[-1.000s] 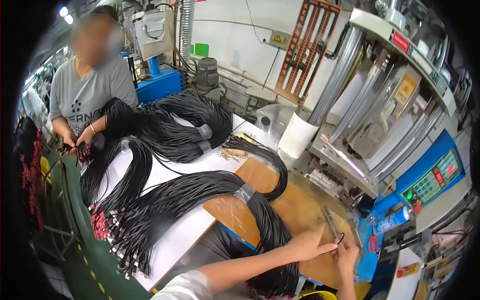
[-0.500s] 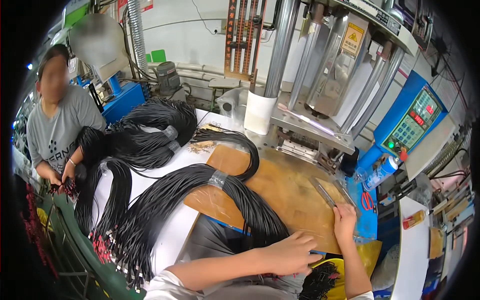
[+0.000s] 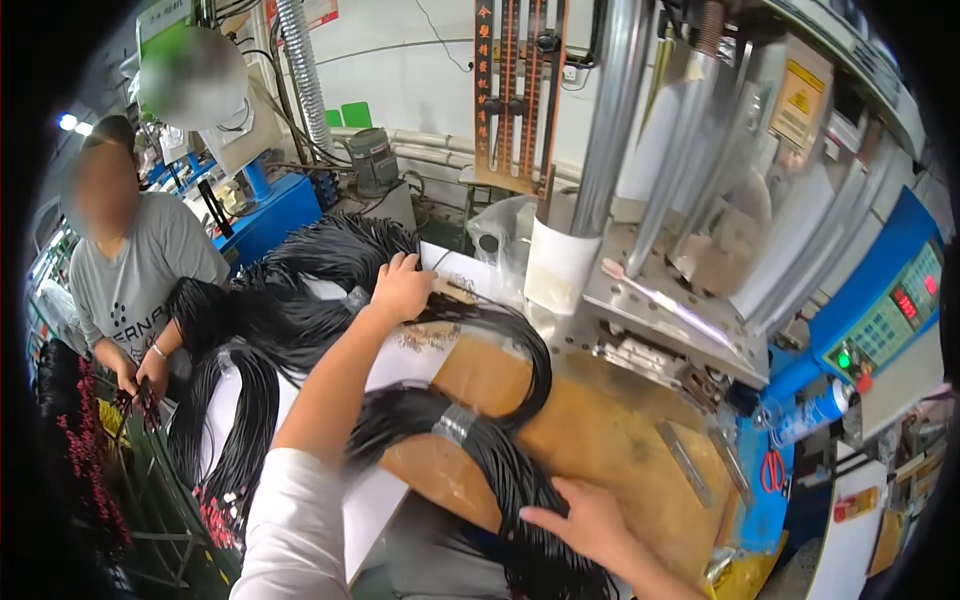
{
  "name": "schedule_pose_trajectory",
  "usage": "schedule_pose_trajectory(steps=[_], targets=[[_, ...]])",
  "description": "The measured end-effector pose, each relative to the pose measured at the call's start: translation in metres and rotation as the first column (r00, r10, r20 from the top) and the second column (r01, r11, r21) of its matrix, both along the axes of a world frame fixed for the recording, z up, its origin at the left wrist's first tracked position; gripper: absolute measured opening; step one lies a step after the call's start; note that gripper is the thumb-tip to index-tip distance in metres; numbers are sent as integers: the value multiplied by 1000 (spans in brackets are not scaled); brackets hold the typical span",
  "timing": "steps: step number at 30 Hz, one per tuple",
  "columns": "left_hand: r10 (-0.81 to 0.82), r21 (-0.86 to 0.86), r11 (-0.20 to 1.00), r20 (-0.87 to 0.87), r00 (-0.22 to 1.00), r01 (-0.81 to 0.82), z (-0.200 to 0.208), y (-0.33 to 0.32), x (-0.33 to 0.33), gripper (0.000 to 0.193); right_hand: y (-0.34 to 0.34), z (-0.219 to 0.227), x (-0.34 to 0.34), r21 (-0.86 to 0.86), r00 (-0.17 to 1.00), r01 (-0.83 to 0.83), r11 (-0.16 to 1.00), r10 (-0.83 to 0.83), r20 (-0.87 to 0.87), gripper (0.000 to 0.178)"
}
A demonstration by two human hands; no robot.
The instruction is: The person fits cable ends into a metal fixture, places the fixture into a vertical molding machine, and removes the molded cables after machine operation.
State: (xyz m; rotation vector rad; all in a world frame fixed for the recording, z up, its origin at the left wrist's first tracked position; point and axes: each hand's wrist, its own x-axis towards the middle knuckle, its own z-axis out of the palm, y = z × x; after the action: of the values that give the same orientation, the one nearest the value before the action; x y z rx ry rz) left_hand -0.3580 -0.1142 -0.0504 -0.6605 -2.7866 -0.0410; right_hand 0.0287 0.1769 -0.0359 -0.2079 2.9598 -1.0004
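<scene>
My left hand (image 3: 403,290) reaches far over the white tabletop, where the far pile of black cables (image 3: 345,235) meets the tail of a curved cable bundle (image 3: 525,335). Its fingers are slightly bent and apart, and whether they touch the cables is unclear. Nearer to me, a thick taped bundle of black cables (image 3: 480,450) arches across a brown board (image 3: 620,420) and hangs over the front edge. My right hand (image 3: 590,520) is beside its hanging end, thumb and forefinger apart. My left forearm hides part of this bundle.
A press (image 3: 680,310) with metal columns stands behind the board, its blue control box (image 3: 890,290) at right. Metal bars (image 3: 685,462), red scissors (image 3: 772,470) and a spray can (image 3: 810,412) lie or stand nearby. A co-worker (image 3: 145,270) holds cables at left.
My left hand has swung from the front edge to the far cables. My right hand has left the metal bar and moved left to the near bundle. The view has shifted.
</scene>
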Motion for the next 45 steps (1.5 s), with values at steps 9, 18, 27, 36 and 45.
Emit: schedule_pose_trajectory(steps=[9, 18, 27, 36, 45], targets=[[209, -500, 829, -142, 968, -252, -27, 27, -127, 39, 23, 10, -29, -394, 914, 108, 913, 65, 400, 34], [731, -221, 627, -166, 662, -747, 2, -62, -171, 37, 16, 13, -39, -485, 940, 169, 858, 9, 342, 28], [-147, 14, 989, 111, 983, 147, -26, -29, -182, 34, 12, 3, -32, -477, 939, 146, 867, 31, 343, 23], [449, -174, 874, -67, 891, -454, -21, -14, -143, 42, 11, 2, -32, -450, 950, 111, 886, 39, 311, 20], [-314, 748, 613, -63, 947, 253, 26, 52, 78, 14, 32, -4, -42, -633, 842, 323, 703, 92, 532, 17]])
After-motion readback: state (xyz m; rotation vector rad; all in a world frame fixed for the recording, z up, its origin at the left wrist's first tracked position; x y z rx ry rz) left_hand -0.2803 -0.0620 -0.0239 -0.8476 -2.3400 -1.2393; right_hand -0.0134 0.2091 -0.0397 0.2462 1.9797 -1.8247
